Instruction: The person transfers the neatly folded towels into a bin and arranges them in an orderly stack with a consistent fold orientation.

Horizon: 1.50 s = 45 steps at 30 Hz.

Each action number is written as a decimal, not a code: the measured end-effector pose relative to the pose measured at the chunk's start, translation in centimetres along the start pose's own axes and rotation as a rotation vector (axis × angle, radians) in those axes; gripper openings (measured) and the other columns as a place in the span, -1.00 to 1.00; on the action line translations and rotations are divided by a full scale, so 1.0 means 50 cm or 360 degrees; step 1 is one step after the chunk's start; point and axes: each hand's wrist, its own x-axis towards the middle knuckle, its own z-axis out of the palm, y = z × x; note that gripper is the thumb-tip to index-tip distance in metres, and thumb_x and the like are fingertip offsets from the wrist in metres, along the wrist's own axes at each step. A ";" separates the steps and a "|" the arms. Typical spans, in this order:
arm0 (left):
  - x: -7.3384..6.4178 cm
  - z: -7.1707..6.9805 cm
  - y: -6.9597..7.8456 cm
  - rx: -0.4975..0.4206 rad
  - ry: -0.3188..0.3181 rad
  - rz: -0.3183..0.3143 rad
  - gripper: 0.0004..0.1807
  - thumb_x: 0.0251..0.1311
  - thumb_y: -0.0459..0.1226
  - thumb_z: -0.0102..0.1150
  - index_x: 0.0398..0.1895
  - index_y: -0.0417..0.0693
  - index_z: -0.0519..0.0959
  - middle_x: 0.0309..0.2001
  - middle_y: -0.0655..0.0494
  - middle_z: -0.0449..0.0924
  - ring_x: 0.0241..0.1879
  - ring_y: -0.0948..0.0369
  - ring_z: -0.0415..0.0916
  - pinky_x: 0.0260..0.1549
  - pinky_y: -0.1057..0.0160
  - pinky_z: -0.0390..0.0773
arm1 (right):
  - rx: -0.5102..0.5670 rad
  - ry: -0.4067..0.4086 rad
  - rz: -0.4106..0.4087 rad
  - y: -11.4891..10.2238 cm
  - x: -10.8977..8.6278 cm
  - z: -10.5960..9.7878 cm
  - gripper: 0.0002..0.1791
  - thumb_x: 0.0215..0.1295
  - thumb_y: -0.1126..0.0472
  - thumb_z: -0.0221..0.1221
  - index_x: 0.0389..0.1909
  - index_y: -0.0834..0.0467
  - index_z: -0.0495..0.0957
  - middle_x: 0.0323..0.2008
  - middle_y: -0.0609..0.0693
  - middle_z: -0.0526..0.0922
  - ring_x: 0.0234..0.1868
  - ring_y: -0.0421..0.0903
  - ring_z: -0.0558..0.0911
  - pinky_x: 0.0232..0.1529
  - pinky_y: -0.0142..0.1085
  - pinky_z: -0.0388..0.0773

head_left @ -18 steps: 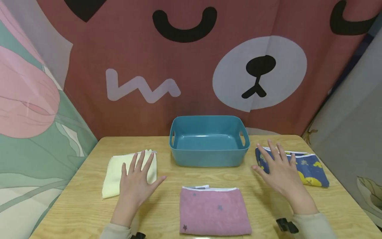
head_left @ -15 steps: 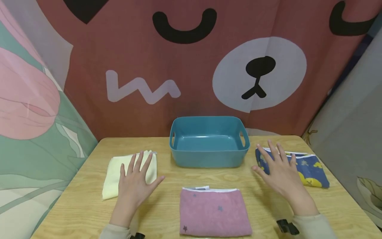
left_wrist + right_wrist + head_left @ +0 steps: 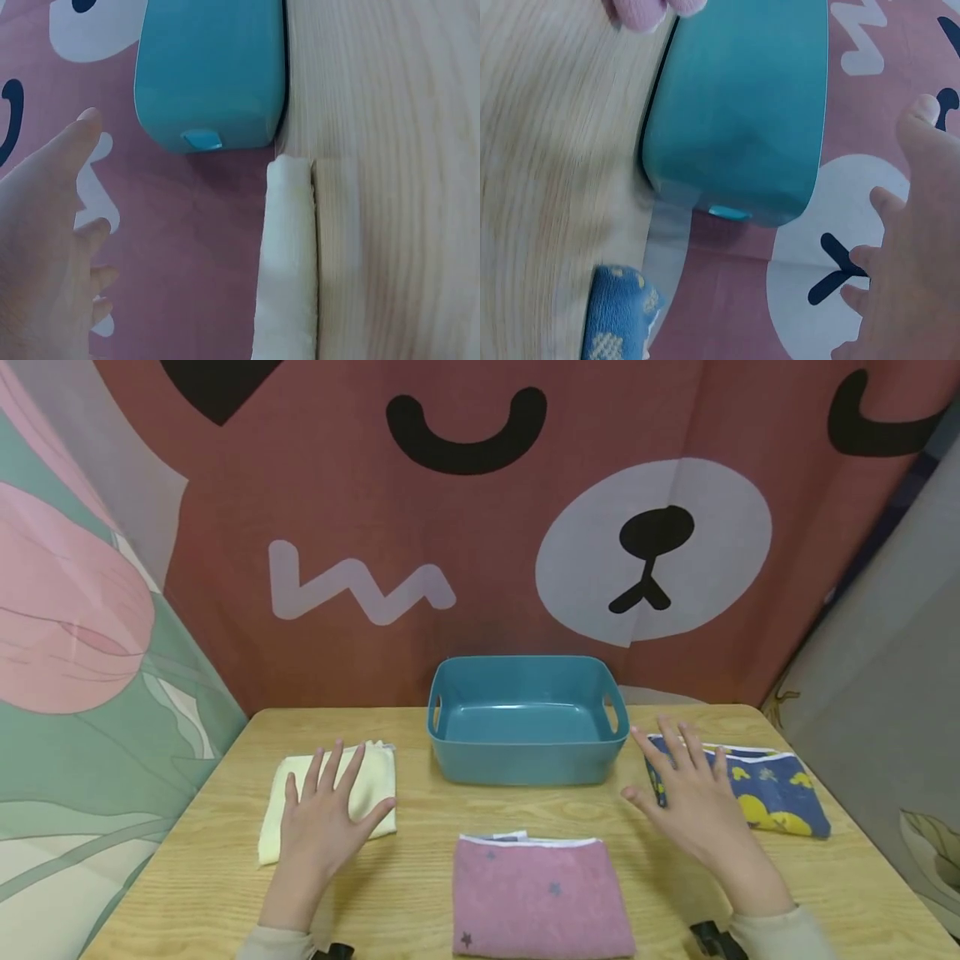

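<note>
In the head view my left hand (image 3: 322,831) is held with its fingers spread over the near part of a folded pale yellow towel (image 3: 378,793). My right hand (image 3: 697,810), fingers also spread, overlaps the left end of a folded blue towel (image 3: 783,789) with yellow patterns. Neither hand holds anything. Both wrist views show the hands raised off the wooden table. Between them, at the front, lies a folded pink towel (image 3: 540,902) with small stars. A teal plastic bin (image 3: 525,762) with cut-out handles stands behind it, and no contents show inside.
The wooden table (image 3: 420,814) ends just behind the bin, against a reddish curtain (image 3: 487,543) with a bear face. Floral fabric (image 3: 82,760) hangs on the left and a greyish drape (image 3: 870,660) on the right.
Both hands have drifted slightly to the left, still spread. The towels and bin stay where they were on the table; the head view has tilted up a little.
</note>
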 end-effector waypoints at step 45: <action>-0.014 -0.012 -0.113 -0.0228 0.0098 -0.0057 -0.12 0.35 0.23 -0.01 0.60 0.17 -0.04 0.54 -0.16 -0.03 0.51 -0.16 -0.18 0.27 -0.46 -0.15 | 0.0369 0.0102 -0.0524 -0.157 0.008 0.055 -0.12 0.35 -0.48 -0.29 0.56 -0.09 0.06 0.58 -0.02 -0.14 0.55 0.11 -0.09 0.33 0.35 0.03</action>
